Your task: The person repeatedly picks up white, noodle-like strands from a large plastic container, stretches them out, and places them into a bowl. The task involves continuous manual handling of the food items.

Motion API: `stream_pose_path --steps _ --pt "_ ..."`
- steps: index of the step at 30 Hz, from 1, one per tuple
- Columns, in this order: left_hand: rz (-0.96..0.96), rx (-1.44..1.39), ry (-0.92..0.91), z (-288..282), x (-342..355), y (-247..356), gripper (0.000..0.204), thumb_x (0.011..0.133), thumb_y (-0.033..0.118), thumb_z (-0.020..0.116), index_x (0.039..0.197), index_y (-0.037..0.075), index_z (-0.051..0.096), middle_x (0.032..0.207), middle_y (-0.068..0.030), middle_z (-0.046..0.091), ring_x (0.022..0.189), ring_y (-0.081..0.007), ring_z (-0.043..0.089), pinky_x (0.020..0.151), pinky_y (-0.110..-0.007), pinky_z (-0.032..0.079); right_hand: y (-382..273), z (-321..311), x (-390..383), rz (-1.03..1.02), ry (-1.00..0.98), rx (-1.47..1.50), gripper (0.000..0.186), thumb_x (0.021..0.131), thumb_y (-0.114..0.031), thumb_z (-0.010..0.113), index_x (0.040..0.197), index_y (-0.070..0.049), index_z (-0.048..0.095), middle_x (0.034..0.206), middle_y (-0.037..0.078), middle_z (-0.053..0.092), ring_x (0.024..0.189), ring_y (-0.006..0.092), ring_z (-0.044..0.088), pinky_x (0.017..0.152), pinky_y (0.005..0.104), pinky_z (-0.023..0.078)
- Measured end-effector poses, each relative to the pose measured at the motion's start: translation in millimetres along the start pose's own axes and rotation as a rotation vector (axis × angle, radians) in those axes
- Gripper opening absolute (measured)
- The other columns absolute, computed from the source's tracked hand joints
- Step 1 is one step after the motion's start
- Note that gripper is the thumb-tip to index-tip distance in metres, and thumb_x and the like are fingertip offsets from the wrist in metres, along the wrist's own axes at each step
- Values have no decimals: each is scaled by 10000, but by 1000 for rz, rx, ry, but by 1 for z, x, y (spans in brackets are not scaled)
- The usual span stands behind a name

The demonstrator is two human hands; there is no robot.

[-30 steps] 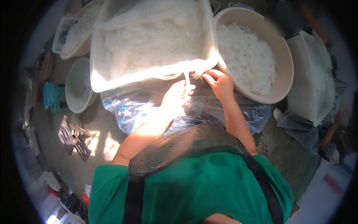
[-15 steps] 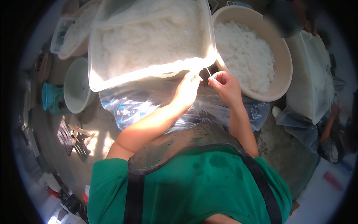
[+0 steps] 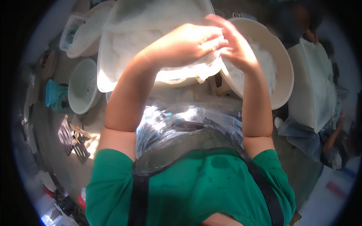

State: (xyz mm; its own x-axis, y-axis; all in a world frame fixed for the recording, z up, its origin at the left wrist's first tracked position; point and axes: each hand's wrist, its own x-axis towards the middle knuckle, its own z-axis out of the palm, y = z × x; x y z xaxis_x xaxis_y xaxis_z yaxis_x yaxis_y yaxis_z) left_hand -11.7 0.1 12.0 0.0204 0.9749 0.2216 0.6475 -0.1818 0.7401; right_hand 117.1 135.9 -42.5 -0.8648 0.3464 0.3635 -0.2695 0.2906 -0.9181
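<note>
My left hand [image 3: 194, 44] is raised over the right end of a white rectangular tub [image 3: 151, 81], its fingers curled and pressed together. Whatever it may hold is hidden. Against its fingertips is my right hand [image 3: 237, 47], with its thumb touching them and its upper fingers stretched out, partly smeared by motion. A soft white fibrous mass [image 3: 130, 47] lies in the tub, partly behind my left hand and forearm. A pale, lumpy strip [image 3: 200, 78] hangs at the tub's sunlit near rim. Behind my right forearm stands a round beige basin [image 3: 283, 75] holding white fluffy clumps [image 3: 267, 62].
At left stand a pale green bowl [image 3: 81, 86], a turquoise plastic item [image 3: 52, 93] and a basin of white material [image 3: 88, 35]. A slatted wooden object [image 3: 77, 139] is on the floor. Another white-filled tub [image 3: 313, 86] and a person's arm [image 3: 335, 132] are at right.
Both hands have risen away from me, from the tub's near edge to above its right end, and pressed together. The thin white strand beside my right hand no longer shows.
</note>
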Motion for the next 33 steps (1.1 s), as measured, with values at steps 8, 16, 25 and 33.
stream_pose_path --steps 8,16,25,33 --pt "-261 45 716 54 -25 -66 326 817 307 644 980 30 592 878 -96 610 858 -188 578 766 -321 453 4 27 -8 -38 217 -87 146 817 -99 541 739 -49 653 1016 78 668 1044 210 584 945 346 406" --pt "-161 -517 339 81 -20 -55 291 918 281 524 1057 28 486 860 -89 613 818 -174 593 738 -310 460 -9 37 -7 -31 287 32 187 853 -153 566 882 -24 698 988 109 674 1186 252 495 1072 417 265" --pt "-11 -86 605 100 -35 -39 295 837 217 644 630 23 563 570 -93 561 489 -231 531 503 -326 437 -3 22 -14 -174 465 -239 184 868 -125 560 945 -13 685 954 99 681 1054 201 586 1078 399 272" --pt "-89 -703 431 99 -10 -48 312 928 345 497 970 37 521 706 -37 512 604 -99 477 527 -254 388 -13 37 -15 -81 288 -51 216 874 -165 542 919 -19 694 1000 135 662 1099 207 554 1092 396 231"
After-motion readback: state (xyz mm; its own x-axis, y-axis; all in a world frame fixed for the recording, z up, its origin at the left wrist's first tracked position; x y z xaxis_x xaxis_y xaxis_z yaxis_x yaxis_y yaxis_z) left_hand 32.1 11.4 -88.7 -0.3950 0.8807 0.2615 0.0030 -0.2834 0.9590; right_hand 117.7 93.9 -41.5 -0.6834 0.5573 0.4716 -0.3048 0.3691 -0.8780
